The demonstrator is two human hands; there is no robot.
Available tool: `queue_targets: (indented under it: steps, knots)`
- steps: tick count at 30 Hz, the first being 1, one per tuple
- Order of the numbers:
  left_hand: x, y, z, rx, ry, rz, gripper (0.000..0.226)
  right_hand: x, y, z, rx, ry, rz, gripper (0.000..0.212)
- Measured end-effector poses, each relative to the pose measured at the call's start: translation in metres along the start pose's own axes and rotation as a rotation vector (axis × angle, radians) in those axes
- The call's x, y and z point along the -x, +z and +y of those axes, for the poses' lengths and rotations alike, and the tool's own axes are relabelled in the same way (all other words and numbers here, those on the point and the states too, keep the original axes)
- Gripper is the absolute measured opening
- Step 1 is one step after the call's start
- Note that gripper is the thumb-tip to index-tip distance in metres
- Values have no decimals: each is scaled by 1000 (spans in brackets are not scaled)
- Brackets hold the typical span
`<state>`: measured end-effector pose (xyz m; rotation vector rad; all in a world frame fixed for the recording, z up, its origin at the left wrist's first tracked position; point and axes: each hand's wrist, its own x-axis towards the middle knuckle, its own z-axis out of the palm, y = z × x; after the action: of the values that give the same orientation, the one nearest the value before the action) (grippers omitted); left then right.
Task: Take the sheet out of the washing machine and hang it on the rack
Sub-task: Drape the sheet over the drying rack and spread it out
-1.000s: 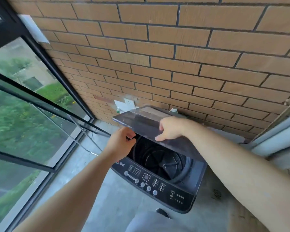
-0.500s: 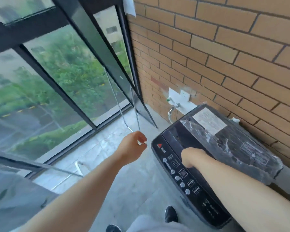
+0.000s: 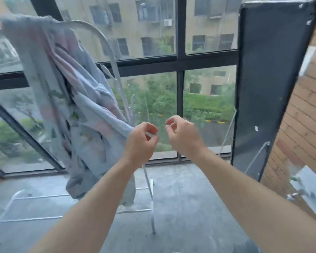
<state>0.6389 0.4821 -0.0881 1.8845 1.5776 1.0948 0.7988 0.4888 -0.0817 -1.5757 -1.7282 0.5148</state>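
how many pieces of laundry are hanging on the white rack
1. A pale blue floral fabric sheet is draped over the curved top of the white metal drying rack, on the left of the view, hanging down its frame. Its folds could hide something smaller.

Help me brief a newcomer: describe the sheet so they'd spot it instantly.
Facing the big black-framed window, find the white wire rack standing before it on the left. The sheet hangs bunched over its curved top: pale blue cloth with pink and dark print, the only fabric there.
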Motion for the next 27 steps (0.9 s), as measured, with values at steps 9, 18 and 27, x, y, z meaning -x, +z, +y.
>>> queue_targets:
  steps: [9, 18, 27]
  knots:
    - [-24, -180, -124, -112, -305, 479, 24, -72, 152, -145, -91, -148, -202, 25]
    - [-93, -240, -149, -251, -487, 481, 94, -145, 182, -225, -107, -139, -20, 65]
    - [-152, -257, -140, 202, -442, 436, 90, -194, 186, -229, -329, -63, -213, 81]
